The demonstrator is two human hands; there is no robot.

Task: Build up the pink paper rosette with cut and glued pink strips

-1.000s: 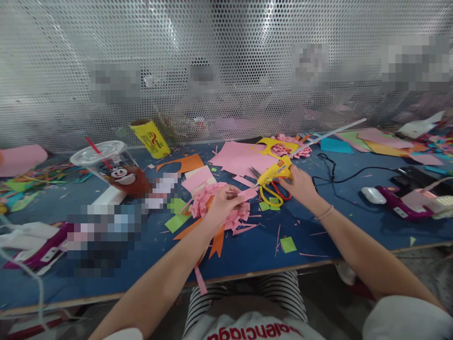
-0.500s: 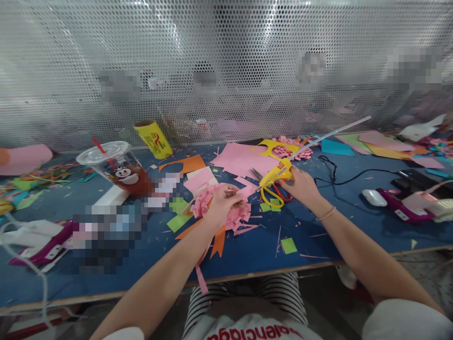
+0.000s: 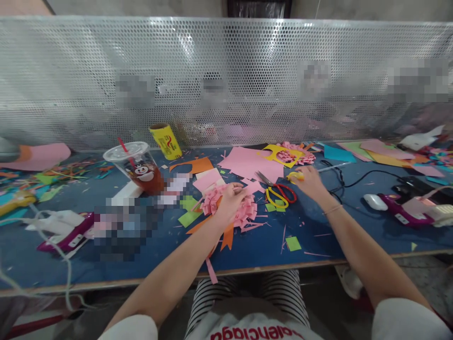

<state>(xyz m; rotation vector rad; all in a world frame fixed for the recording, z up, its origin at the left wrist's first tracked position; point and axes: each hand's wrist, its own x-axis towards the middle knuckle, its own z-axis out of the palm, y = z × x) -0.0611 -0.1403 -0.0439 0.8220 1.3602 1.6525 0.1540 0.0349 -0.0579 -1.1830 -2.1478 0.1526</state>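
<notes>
Left hand (image 3: pixel 231 200) pinches a pink strip (image 3: pixel 255 187) over the flower (image 3: pixel 248 216), which lies on the table (image 3: pixel 262 255) near its front edge. Right hand (image 3: pixel 308 182) is wrapped around the glue gun (image 3: pixel 294 177), mostly hidden by it. Scissors (image 3: pixel 276 196) lie between flower and gun; cup (image 3: pixel 146 172) well left.

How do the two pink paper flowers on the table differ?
Place: the near flower lies toward the table's front; the far flower lies toward the mesh screen.
Cover: the left grip partly hides the near flower; a yellow sheet partly overlaps the far flower.
Shared: both are pink, with ruffled paper petals.
</notes>
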